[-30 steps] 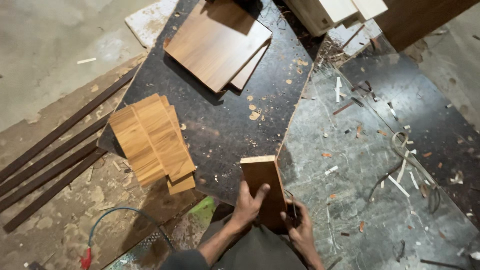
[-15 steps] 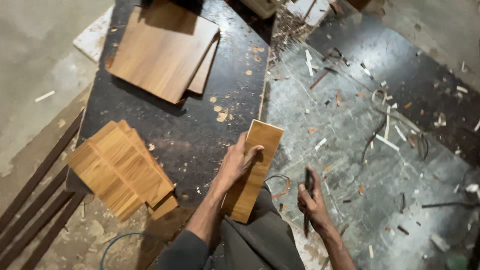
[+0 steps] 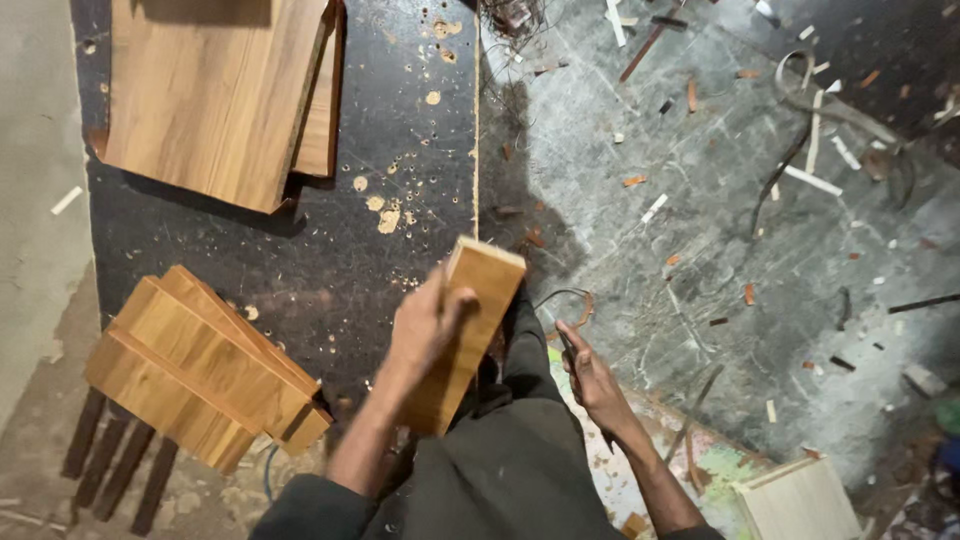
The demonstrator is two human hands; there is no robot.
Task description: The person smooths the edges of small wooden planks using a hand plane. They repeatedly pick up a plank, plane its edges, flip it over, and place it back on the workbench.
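Wooden board (image 3: 468, 325) sits in my left hand (image 3: 425, 325), fingers wrapped round its middle, long axis tilting up and away over the dark counter (image 3: 400, 150). My right hand (image 3: 590, 375), just beside, pinches a small dark tool.

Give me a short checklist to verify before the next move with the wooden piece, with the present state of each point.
1. Left hand grips the light brown rectangular wooden board: ok.
2. Board lifted off the black speckled work panel: ok, tilted.
3. Right hand holds a thin dark tool: ok; its kind, cannot tell.
4. Stack of light brown wooden boards lies apart from both hands: ok.
5. Grey floor free of scraps: not ok, chips and strips are scattered.
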